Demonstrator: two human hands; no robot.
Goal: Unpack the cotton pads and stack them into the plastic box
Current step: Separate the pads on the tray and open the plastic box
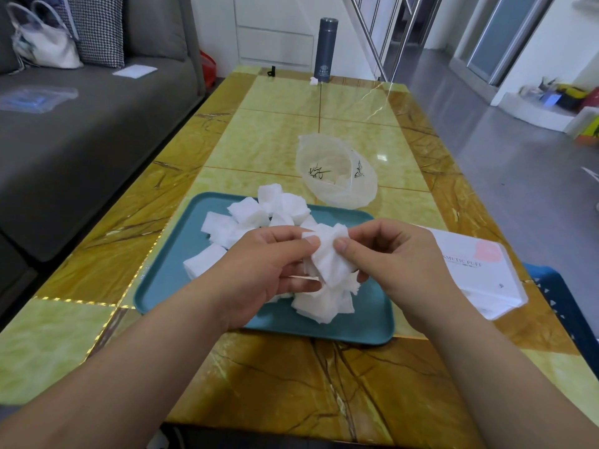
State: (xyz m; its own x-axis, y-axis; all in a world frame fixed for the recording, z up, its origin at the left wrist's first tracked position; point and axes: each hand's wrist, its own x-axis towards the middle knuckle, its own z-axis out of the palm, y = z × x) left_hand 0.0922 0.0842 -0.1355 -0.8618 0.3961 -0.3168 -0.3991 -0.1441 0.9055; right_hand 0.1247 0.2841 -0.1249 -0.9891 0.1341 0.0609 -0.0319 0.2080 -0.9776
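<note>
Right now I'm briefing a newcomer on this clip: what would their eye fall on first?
The hands at centre stand out first: the left hand and right hand pinch a crumpled bunch of pads above the teal tray. A heap of pads lies on the tray. The clear box stands just beyond it, and the white pack lies to the tray's right.

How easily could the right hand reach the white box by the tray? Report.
Likely yes: the white box lies just beside the right hand, nothing between, but that hand is pinching cotton pads.
</note>
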